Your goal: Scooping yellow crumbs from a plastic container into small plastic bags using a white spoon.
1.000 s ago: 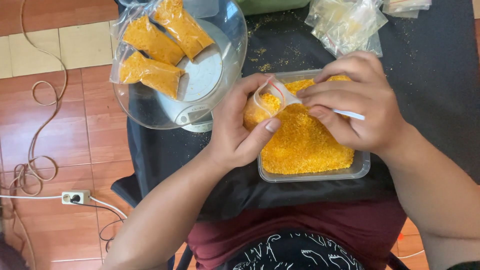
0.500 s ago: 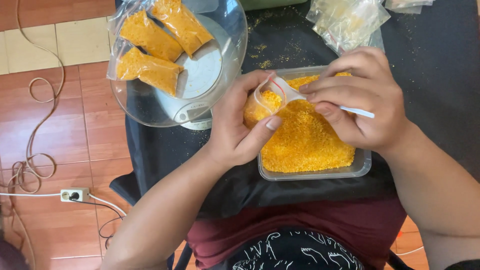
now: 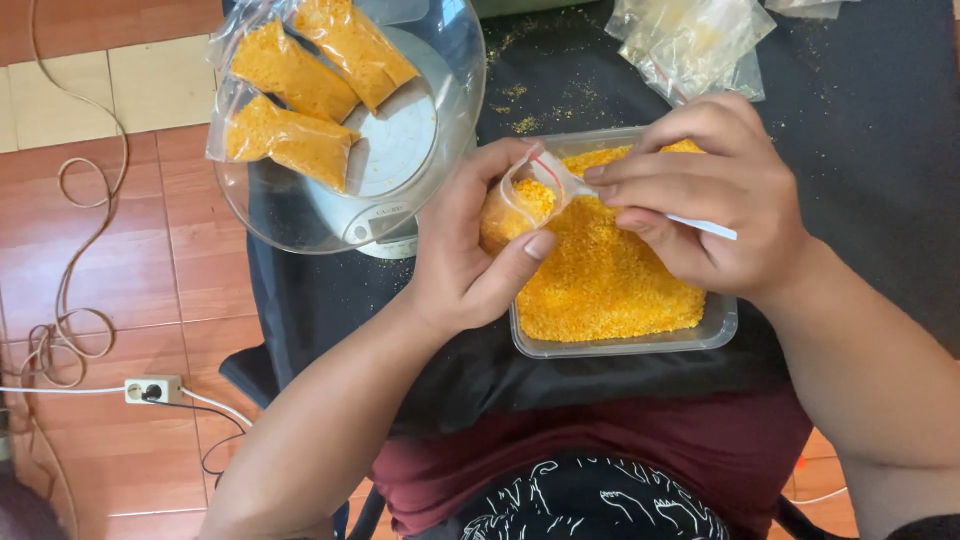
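Here the left hand (image 3: 470, 265) has its fingers closed around a small clear bag (image 3: 515, 205), part-filled with orange crumbs, held open just over the left edge of a clear plastic tub (image 3: 640, 345) of the same crumbs. The right hand (image 3: 715, 200) pinches a white plastic spoon (image 3: 700, 225), its bowl at the bag's mouth. The tub sits on a desk covered in black cloth (image 3: 860, 130). To the left, 3 filled bags (image 3: 300, 90) lie in a clear bowl (image 3: 270, 215) on a kitchen scale (image 3: 385, 235). Empty bags (image 3: 690, 40) lie beyond the tub.
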